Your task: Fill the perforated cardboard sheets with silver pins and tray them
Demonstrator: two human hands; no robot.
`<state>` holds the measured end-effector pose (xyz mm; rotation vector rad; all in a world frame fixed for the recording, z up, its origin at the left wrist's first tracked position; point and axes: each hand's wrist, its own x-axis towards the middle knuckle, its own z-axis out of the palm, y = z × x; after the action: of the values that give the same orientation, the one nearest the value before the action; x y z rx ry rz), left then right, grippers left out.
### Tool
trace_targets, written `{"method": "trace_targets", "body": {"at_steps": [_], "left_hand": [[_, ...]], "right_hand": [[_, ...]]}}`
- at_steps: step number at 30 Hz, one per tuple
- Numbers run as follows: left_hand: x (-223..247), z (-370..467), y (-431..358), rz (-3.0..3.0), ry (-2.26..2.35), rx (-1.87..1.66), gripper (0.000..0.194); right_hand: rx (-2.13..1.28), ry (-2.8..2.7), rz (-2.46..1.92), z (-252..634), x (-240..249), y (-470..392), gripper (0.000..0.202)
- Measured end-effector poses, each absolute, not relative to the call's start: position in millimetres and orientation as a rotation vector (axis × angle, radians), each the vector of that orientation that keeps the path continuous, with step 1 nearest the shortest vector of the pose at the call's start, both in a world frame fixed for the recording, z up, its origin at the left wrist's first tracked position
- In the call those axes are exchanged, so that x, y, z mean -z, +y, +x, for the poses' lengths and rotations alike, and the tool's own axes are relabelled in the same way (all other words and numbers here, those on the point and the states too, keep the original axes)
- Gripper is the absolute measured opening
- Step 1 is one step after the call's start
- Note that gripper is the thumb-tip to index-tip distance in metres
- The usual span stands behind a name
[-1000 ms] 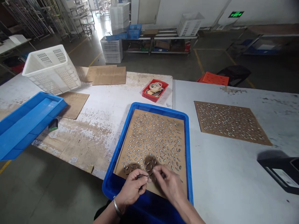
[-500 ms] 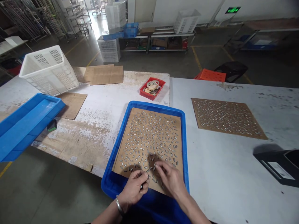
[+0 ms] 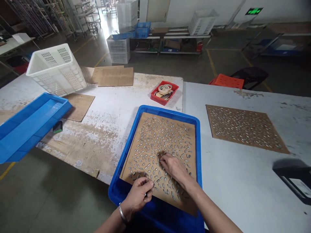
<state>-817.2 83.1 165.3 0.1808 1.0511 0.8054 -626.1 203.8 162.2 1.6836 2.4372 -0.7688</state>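
A blue tray [image 3: 198, 155] holds a cardboard sheet [image 3: 181, 204] covered with several small silvery leaf-shaped pieces [image 3: 157, 129]. Over the sheet's front left edge, my left hand [image 3: 139, 194] is closed in a pinch, with a bracelet at the wrist; what it holds is too small to make out. Near the middle of the sheet my right hand [image 3: 173, 166] reaches down with its fingertips together at the pieces. Whether a piece is between those fingertips is hidden. A second cardboard sheet [image 3: 245, 127] with similar pieces lies on the table to the right.
Behind the tray stands a red box [image 3: 164, 94] with tape rolls. At left are a blue tray [image 3: 34, 121], a white crate [image 3: 57, 69] and bare cardboard [image 3: 116, 76]. A black box [image 3: 295, 181] sits at the right. An orange stool [image 3: 227, 81] stands beyond the table.
My right hand has moved forward, away from my left hand, to the middle of the sheet. My left hand stays pinched in nearly the same place. The view has shifted slightly.
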Motion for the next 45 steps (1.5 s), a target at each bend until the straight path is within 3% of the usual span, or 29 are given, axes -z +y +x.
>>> {"method": "trace_targets", "body": {"at_steps": [4,12,17,21,27,34,39,45], "left_hand": [[-165,-818,83,0.173,1.066,-0.818,0.059],[-169,-812,81,0.103,1.098,-0.886,0.060],[-172,-811,81,0.102,1.128,-0.918,0.051],[-177,-809,79,0.097,1.134,-0.927,0.046],[-181,-797,73,0.130,1.100,-0.937,0.040],[-177,-784,66,0.160,1.108,-0.943,0.045],[-181,-794,66,-0.002,1.067,-0.910,0.050],[-181,-805,66,0.072,0.990,-0.776,0.061]], "right_hand": [[0.705,2.482,1.654,-623,-161,206,0.016],[0.195,2.682,1.672,-625,-141,187,0.029],[0.180,2.743,1.676,-620,-138,186,0.034],[0.498,2.855,1.895,-613,-153,167,0.033],[1.617,2.601,2.012,-628,-186,95,0.030],[2.066,2.146,2.412,-639,-179,69,0.043],[1.955,2.083,2.488,-618,-171,76,0.044],[1.225,2.422,2.457,-592,-150,116,0.032]]}}
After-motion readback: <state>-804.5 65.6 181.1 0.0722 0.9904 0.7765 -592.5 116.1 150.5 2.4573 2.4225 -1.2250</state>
